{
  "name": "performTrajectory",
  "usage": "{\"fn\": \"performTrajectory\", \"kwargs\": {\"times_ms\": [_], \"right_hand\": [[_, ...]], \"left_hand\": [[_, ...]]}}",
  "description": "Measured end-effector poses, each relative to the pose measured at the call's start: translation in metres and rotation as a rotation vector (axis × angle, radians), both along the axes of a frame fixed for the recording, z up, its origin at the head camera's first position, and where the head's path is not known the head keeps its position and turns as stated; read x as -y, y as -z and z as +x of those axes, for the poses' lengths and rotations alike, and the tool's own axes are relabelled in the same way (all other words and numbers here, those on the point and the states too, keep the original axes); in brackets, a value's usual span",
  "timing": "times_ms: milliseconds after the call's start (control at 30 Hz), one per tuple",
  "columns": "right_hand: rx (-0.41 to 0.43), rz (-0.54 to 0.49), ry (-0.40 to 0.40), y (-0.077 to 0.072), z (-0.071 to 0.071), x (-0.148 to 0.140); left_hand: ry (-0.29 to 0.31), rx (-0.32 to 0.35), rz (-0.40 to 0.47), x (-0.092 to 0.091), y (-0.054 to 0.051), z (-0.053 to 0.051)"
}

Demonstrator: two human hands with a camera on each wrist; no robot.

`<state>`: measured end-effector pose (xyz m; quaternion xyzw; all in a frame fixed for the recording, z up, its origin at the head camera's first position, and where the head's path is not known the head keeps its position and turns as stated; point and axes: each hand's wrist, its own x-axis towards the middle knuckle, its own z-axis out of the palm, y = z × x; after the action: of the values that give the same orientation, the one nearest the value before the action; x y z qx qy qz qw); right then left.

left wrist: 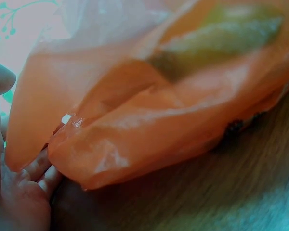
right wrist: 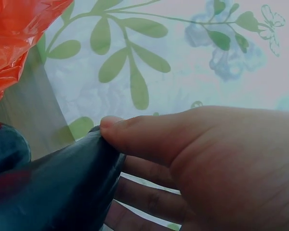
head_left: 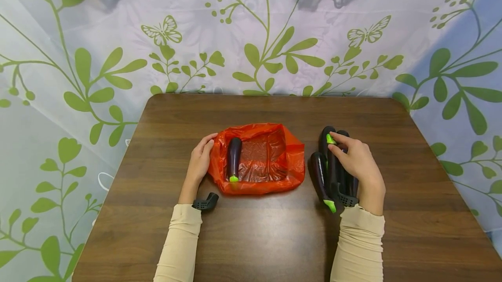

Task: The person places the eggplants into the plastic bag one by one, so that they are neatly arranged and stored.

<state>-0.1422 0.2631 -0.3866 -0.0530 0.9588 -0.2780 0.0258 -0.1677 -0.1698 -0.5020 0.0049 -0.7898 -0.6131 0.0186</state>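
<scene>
A red plastic bag (head_left: 256,188) lies spread with its mouth facing up, and one eggplant (head_left: 234,155) rests inside along its left side. My left hand (head_left: 201,160) touches the bag's left edge; its fingers reach behind a fold, and the thumb stands apart from the plastic in the left wrist view. To the right of the bag, several dark eggplants (head_left: 318,175) lie in a pile. My right hand (head_left: 358,160) is over them and pinches one eggplant (right wrist: 62,187) at its far end, near a green cap. The hand and wrist hide part of the pile.
Everything lies on a brown wooden table (head_left: 266,238). A patterned cloth (head_left: 251,25) with green leaves and butterflies hangs behind the table's far edge and beside it. Black wrist devices (head_left: 205,202) are worn on both wrists.
</scene>
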Motion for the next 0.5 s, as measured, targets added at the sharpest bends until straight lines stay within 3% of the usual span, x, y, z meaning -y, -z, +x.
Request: {"fn": "performTrajectory", "kwargs": {"times_ms": [500], "right_hand": [[-0.111, -0.059, 0.023, -0.0029, 0.0027, 0.0021]], "left_hand": [[-0.004, -0.002, -0.011, 0.0001, 0.0005, 0.0002]]}}
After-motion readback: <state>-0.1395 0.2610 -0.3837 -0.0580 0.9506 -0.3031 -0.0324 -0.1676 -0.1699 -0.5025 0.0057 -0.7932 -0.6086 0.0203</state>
